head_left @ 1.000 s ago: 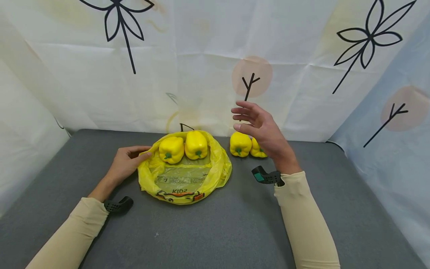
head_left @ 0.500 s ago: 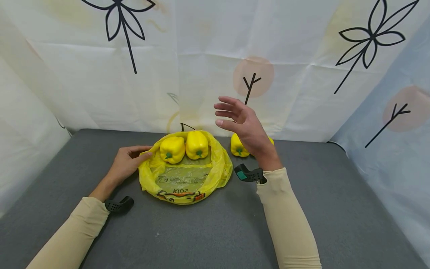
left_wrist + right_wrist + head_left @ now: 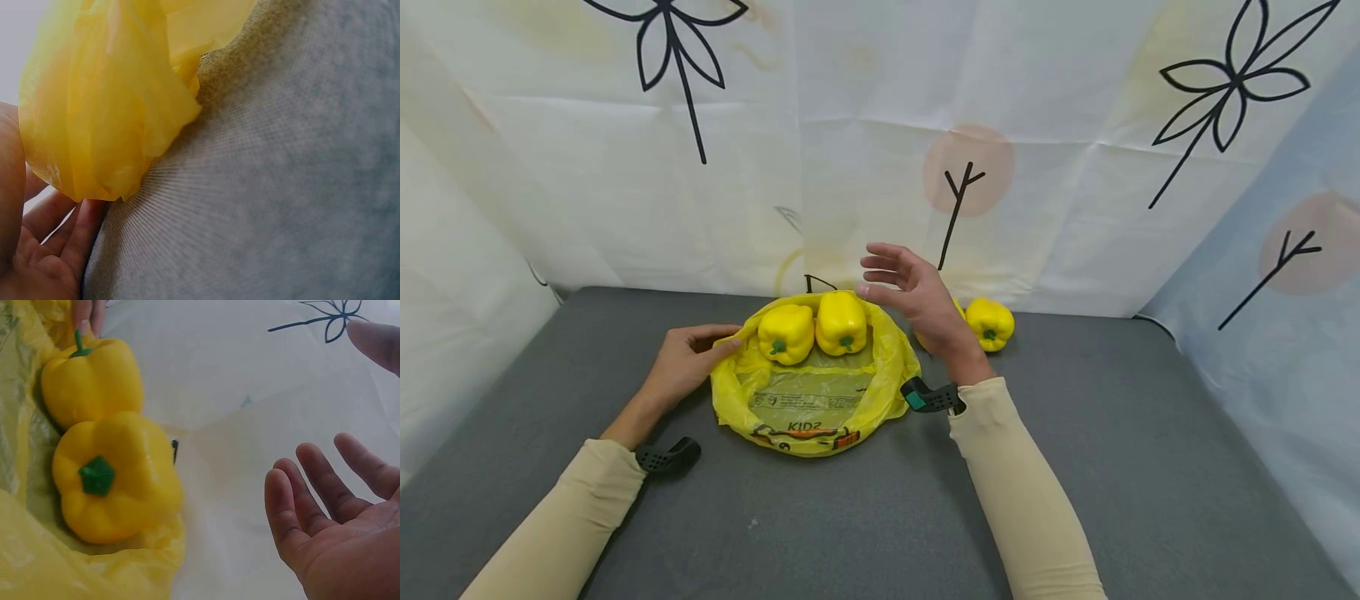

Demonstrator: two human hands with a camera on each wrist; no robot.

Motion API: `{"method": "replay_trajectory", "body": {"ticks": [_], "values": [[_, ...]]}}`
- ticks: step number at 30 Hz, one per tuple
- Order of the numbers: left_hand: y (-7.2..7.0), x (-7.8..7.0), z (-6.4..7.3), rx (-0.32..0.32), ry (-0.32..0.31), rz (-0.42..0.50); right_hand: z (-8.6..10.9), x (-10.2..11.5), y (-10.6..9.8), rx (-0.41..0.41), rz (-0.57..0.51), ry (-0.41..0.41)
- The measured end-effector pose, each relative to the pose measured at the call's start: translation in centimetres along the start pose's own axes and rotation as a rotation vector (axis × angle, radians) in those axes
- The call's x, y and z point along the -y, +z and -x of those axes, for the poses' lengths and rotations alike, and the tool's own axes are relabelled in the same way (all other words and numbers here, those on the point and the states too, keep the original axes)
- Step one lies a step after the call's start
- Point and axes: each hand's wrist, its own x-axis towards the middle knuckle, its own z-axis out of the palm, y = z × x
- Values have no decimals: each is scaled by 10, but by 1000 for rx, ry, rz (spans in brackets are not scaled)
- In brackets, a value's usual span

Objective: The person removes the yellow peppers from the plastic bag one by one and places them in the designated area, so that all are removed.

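A yellow plastic bag [image 3: 891,383] lies with its mouth spread wide on the grey table. Two yellow bell peppers [image 3: 841,323] with green stems sit side by side at its back; the right wrist view shows the nearer pepper [image 3: 119,475] close up. My left hand [image 3: 681,362] pinches the bag's left rim between thumb and fingers, and the left wrist view has the yellow plastic [image 3: 94,106] hanging there. Over the bag's right back rim hovers my right hand [image 3: 917,300], its fingers spread and holding nothing. The gap between thumb and fingers faces the peppers.
Behind my right wrist another yellow bell pepper [image 3: 990,323] stands on the table, with one more mostly hidden by the hand. A white printed cloth [image 3: 865,167] hangs along the back edge of the table [image 3: 820,533]. Both wrists wear black bands.
My right hand has moved left from above the peppers outside to the bag's right rim, rising a little and then lowering. My left hand has kept its hold on the rim.
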Motion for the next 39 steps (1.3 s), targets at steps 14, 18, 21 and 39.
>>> {"method": "replay_trajectory", "body": {"ticks": [14,18,21,39], "values": [[-2,-4,1,-1,-4,4,-6,-36,3,-19,68,122],[-3,-5,1,-2,-4,2,-6,-45,5,-32,119,171],[-2,-5,1,-1,-7,-2,-7,-51,6,-44,150,193],[-2,-6,1,-4,-28,-13,-7,-70,12,-9,210,291]]}}
